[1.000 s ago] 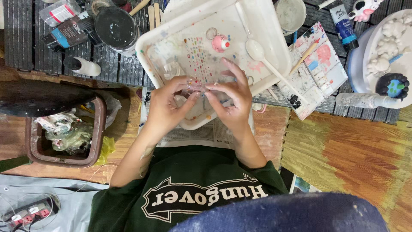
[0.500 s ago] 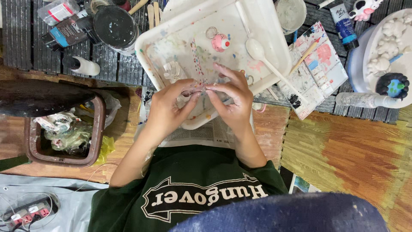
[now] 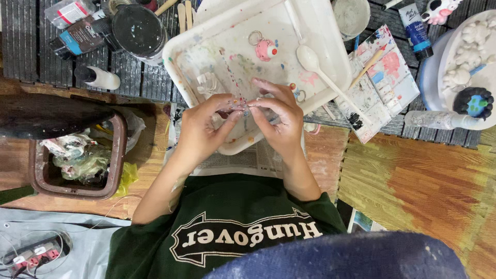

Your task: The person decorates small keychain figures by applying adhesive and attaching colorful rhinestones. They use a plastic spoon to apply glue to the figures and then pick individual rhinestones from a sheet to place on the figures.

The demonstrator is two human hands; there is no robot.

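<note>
Together, left hand [image 3: 204, 126] and right hand [image 3: 279, 116] pinch a tiny beaded piece [image 3: 243, 105] over the white tray [image 3: 330, 77].

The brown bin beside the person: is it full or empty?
Partly full: the brown bin holds crumpled wrappers and plastic, with rim showing above them.

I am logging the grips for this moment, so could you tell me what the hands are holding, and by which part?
Left hand and right hand pinch one tiny thing between their fingertips over the white tray; it is too small to tell which part.
</note>
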